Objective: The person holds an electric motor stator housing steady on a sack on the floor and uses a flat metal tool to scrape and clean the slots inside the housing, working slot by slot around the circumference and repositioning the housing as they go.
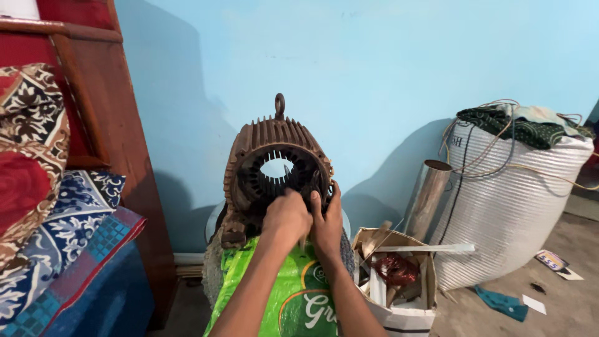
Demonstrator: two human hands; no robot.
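Motor stator housing (274, 163), rusty and finned, stands upright on a green sack (293, 299); we press our left hand (286, 215) closed and right hand (327, 218) gripping against its lower rim, beside a cardboard box (399, 312).

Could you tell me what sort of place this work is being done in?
Probably a home room used as a motor repair spot: a finned motor housing on a green sack, a box of scraps, and patterned bedding nearby.

Can't really see what the left hand (286, 215) and right hand (326, 219) pinch, since their fingertips hide inside the motor housing (276, 168), and the green sack (293, 293) is cropped at the bottom edge.
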